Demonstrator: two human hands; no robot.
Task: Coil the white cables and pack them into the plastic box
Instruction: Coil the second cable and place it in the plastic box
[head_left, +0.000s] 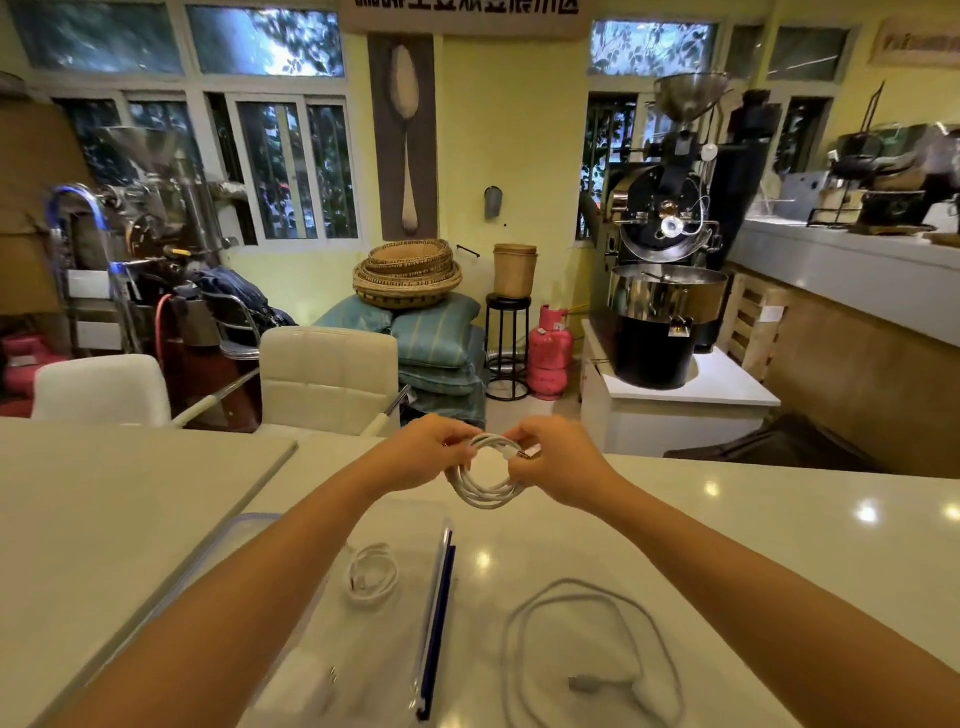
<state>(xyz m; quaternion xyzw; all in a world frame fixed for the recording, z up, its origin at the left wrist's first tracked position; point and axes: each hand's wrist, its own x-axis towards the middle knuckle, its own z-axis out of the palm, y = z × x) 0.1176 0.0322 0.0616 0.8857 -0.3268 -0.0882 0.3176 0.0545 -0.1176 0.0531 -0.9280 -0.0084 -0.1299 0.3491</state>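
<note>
Both of my hands hold one coiled white cable (483, 493) in the air above the far side of the table. My left hand (423, 454) grips the coil's left side. My right hand (558, 462) pinches its right side, where a plug end sticks out. Below, a clear plastic box (439, 587) with a blue-edged rim lies on the table, and a small coiled white cable (371, 574) lies inside it. A loose white cable (592, 654) is spread in a wide loop on the table to the right of the box. My left forearm hides part of the box.
The glossy white table (753, 519) runs wide to the right. A second white tabletop (119, 499) adjoins on the left. Two white chairs (327, 374) stand behind the far edge. Beyond are stacked cushions, baskets, a pink gas cylinder (549, 353) and a coffee roaster (665, 291).
</note>
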